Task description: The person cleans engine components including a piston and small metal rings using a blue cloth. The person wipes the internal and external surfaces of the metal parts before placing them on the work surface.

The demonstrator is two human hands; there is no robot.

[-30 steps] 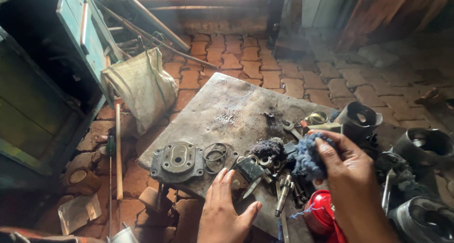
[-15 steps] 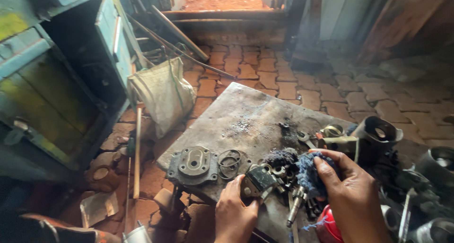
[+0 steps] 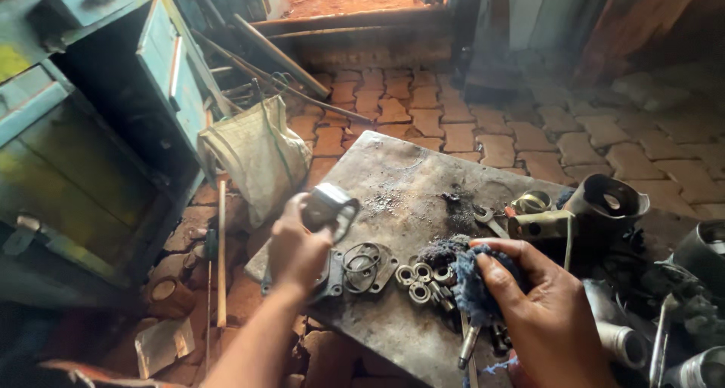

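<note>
Fingers of left hand (image 3: 298, 244) clamp a metal part (image 3: 330, 207) above them; right hand (image 3: 540, 305) grips blue rag (image 3: 472, 278).

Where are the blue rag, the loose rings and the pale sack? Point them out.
blue rag (image 3: 472, 282), head view, its bunched middle.
loose rings (image 3: 361, 263), head view, rim of one ring.
pale sack (image 3: 257, 158), head view, its front cloth.

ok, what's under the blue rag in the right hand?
Under the blue rag, gripped by the right hand, lie metal rings and a tool tip; whatever lies beneath rag and hand is hidden.
</note>
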